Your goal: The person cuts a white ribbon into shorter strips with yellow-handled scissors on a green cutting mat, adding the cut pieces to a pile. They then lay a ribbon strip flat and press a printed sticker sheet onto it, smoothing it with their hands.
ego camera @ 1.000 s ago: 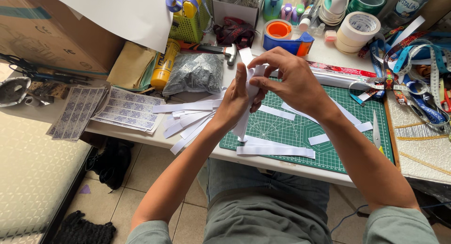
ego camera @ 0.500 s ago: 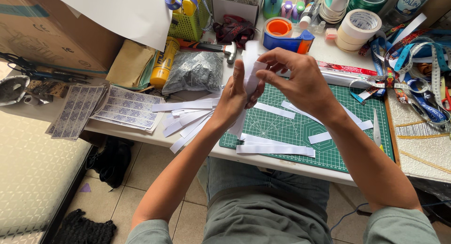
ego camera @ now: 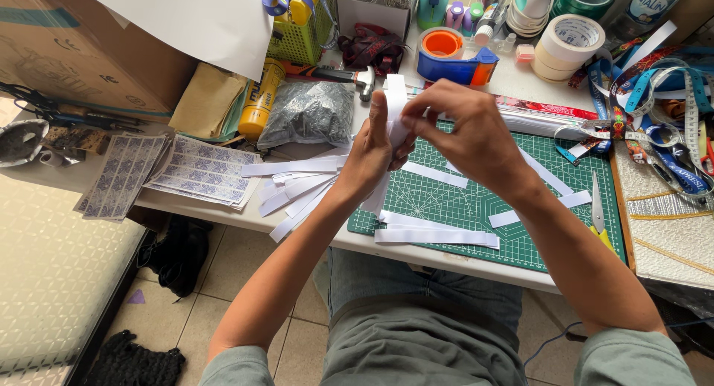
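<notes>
Both of my hands hold one long white paper strip upright above the green cutting mat. My left hand grips its middle from the left. My right hand pinches the same strip from the right, fingers curled over it. The strip's top end sticks up above my fingers and its lower end hangs down toward the mat. More white strips lie on the mat's near edge, and a loose pile of strips lies left of the mat.
A craft knife lies at the mat's right side. Tape rolls, a blue tape dispenser, a hammer, a yellow basket and ribbons crowd the back. Printed sheets lie left, a cardboard box beyond.
My hands have shifted a little along the strip and risen slightly; the right fingers now fold more closely over it. The rest of the desk is unchanged.
</notes>
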{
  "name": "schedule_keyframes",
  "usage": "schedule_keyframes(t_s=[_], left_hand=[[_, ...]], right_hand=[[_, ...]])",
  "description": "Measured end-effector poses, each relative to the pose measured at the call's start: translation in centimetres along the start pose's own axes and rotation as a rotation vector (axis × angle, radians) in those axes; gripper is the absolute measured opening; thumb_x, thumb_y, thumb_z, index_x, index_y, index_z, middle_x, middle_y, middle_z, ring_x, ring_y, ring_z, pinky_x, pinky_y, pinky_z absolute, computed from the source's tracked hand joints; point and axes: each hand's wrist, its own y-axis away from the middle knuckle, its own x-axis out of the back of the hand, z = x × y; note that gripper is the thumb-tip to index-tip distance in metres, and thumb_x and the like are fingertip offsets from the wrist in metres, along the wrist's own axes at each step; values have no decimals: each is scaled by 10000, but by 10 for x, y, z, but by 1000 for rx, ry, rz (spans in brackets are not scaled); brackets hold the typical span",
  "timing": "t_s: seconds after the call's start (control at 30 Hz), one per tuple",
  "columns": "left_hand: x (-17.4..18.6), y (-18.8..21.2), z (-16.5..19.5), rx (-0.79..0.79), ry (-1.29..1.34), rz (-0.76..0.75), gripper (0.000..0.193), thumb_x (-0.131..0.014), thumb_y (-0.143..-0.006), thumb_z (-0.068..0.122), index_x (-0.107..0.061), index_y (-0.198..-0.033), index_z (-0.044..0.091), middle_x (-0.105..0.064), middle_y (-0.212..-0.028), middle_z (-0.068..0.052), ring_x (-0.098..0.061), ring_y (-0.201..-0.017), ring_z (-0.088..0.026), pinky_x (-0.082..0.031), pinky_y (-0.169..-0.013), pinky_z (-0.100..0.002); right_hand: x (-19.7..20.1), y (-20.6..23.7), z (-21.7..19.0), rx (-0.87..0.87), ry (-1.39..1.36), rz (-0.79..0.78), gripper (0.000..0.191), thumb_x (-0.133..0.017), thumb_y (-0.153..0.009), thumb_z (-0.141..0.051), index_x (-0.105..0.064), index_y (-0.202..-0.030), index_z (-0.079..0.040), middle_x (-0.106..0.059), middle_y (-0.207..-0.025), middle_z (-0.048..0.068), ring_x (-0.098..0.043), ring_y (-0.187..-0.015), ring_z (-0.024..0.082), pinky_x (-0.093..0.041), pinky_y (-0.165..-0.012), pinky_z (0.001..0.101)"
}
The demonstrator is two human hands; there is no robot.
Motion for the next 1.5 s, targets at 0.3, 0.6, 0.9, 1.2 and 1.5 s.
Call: schedule_keyframes(t_s=[0.3,0.6,0.9,1.2,1.5], left_hand=[[-2,9,8,-102,-113,-54,840,-168,-932,860,-517,-791,109,-422,-620,40,-403,-516,-60,-316,-451,-248],[-10,10,9,-98,-84,-97,826,-163,-919,847,-514,-822,105,-434,-623,34,-396,-519,-62,-316,-451,-251],[13,-9,-22,-12,174,-138,806,-160,-1000,813,-474,-782,103,-349,-617,64,-298,-491,-63,-234,-411,-246],[8,-12,0,173,619,176,883,-162,-924,781,-622,-1061,40,-629,-796,-38,-563,-680,-123,-426,-598,-259],[7,-14,1,-120,575,206,637,-374,-1089,629,-599,-1168,38,-565,-968,-60,-573,-889,-142,-484,-816,-283]], right_hand=[[-2,1,38,-329,-370,-34,357,-544,-1032,-334,-751,-980,-49,-742,-868,7,-699,-812,101,-576,-718,260],[-19,-3,51,-329,-889,33,230,-703,-1008,-222,-742,-1107,-17,-754,-990,69,-707,-893,142,-594,-841,324],[51,-20,10,219,-651,553,83,-654,-1160,-28,-700,-1097,2,-739,-1029,116,-727,-905,181,-601,-829,314],[4,-15,1,-235,-352,-279,186,-695,-937,-126,-764,-1050,6,-771,-855,47,-711,-783,90,-585,-737,239],[-32,-3,36,-586,-499,-238,238,-722,-934,-220,-790,-962,6,-767,-785,42,-674,-679,84,-550,-627,243]])
